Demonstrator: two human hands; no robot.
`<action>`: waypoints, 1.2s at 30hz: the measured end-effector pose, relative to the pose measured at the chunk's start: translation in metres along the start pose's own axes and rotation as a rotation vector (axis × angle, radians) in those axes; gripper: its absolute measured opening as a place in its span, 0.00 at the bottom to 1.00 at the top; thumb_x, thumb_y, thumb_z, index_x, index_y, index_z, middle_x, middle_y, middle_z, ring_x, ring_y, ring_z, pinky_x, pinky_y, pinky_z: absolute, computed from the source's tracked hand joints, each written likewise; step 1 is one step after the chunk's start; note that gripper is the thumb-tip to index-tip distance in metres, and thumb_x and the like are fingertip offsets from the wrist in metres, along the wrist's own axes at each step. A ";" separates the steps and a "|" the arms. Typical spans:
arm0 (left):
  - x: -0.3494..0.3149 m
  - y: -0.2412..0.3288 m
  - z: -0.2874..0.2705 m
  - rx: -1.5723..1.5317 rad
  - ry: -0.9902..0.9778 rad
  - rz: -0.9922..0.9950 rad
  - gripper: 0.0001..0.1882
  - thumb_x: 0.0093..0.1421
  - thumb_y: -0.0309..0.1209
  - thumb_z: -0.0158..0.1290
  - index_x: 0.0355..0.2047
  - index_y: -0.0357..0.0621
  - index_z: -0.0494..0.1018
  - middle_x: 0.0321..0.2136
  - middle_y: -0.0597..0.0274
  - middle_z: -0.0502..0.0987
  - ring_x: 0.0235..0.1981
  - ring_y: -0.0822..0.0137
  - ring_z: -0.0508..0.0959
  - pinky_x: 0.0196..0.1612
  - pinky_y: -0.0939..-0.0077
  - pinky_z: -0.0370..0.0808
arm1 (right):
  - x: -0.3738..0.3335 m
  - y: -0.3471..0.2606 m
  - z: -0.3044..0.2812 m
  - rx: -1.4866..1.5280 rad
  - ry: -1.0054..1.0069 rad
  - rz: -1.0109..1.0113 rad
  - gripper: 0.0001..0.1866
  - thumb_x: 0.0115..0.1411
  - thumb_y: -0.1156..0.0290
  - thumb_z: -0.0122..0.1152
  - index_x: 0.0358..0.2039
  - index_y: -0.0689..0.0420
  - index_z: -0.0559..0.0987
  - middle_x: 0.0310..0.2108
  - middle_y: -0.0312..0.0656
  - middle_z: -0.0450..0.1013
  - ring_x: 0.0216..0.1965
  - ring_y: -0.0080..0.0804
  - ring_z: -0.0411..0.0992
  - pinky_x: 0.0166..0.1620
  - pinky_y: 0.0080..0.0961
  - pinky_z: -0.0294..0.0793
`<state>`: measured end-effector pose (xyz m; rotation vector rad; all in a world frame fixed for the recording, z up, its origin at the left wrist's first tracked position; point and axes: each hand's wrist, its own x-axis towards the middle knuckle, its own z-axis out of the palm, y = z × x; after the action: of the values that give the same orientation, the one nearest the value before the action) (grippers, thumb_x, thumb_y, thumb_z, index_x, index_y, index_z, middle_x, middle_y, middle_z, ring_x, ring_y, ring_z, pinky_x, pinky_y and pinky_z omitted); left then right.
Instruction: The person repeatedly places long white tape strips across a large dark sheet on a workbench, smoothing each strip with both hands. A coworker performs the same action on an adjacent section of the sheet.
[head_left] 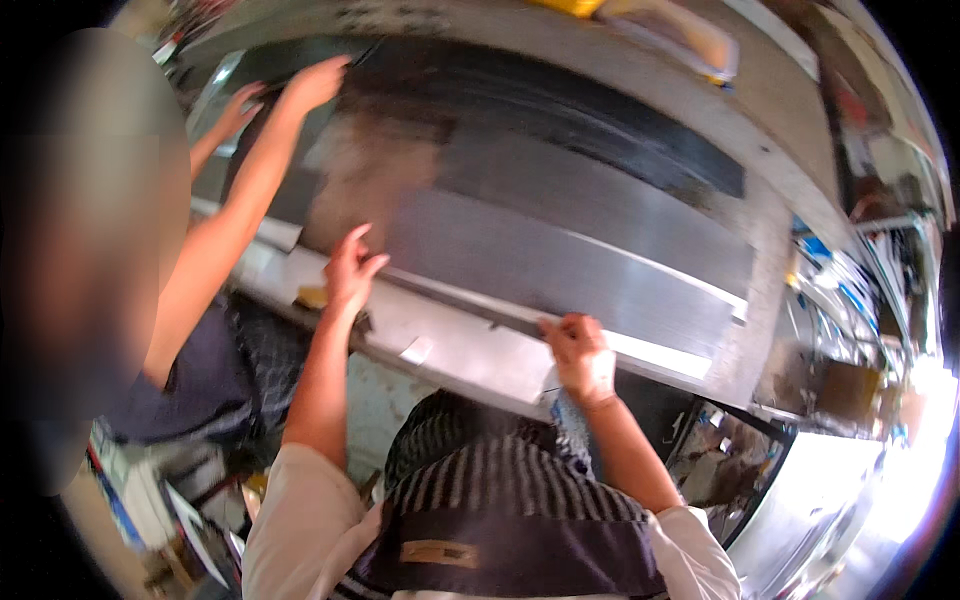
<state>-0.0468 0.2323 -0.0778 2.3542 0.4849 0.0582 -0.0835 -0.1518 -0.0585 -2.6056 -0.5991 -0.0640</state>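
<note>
- Workpiece: a flat, grey, long rectangular panel with a metallic sheen [560,270]. It lies on the near half of the broad grey work table [772,235], in front of the wearer, its long side running left to right. A bright white strip [665,356] shows along the right part of its near edge.
- Handling: judged by its sheen and flatness, the panel is probably thin sheet metal, stiff along its length, moderately heavy, smooth enough to slip and easily scratched. Edges may be sharp.
- Hold points: take it by the near long edge, hands well apart, one toward each end.
- Right hand [582,352]: fingers curled together at the panel's near edge, right of its middle, and apparently touching it. From here I cannot tell whether they clamp it.
- Left hand [352,270]: thumb and fingers well apart, just beside the panel's left end; nothing visible in the grasp. Contact with the edge cannot be confirmed.
- Adjacent: a second grey sheet [600,195] lies directly beyond; a long black panel [560,100] lies farther off. At far left, a co-worker's nearer hand [318,82] is over the table.
</note>
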 end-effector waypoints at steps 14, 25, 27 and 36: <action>0.089 0.233 0.177 0.348 -0.014 0.781 0.27 0.66 0.43 0.44 0.63 0.47 0.58 0.67 0.59 0.52 0.66 0.58 0.56 0.63 0.53 0.53 | 0.112 0.289 -0.107 -0.088 0.553 0.597 0.18 0.63 0.65 0.52 0.50 0.59 0.75 0.42 0.53 0.72 0.44 0.51 0.71 0.48 0.40 0.71; 0.134 0.298 0.232 0.470 -0.329 0.685 0.36 0.65 0.58 0.34 0.66 0.51 0.54 0.68 0.65 0.48 0.69 0.63 0.47 0.68 0.54 0.41 | 0.185 0.358 -0.111 -0.064 0.495 0.971 0.21 0.57 0.60 0.60 0.50 0.54 0.75 0.50 0.50 0.72 0.50 0.50 0.70 0.54 0.38 0.68; 0.132 0.294 0.232 0.419 -0.244 0.743 0.33 0.65 0.55 0.40 0.64 0.49 0.58 0.67 0.61 0.52 0.68 0.61 0.52 0.67 0.53 0.45 | 0.175 0.354 -0.112 0.178 0.707 0.895 0.22 0.53 0.66 0.64 0.50 0.55 0.75 0.49 0.47 0.74 0.48 0.46 0.72 0.52 0.36 0.70; 0.052 0.301 0.189 -0.923 -0.713 -0.005 0.28 0.61 0.47 0.54 0.47 0.33 0.69 0.46 0.48 0.73 0.47 0.60 0.77 0.52 0.66 0.74 | 0.087 0.265 -0.167 0.945 0.733 1.018 0.13 0.52 0.73 0.69 0.38 0.64 0.81 0.23 0.36 0.73 0.21 0.22 0.67 0.21 0.22 0.64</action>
<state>0.1334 -0.0732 -0.0219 1.3328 0.0607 -0.4519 0.1170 -0.4032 -0.0110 -1.5088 0.7883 -0.2967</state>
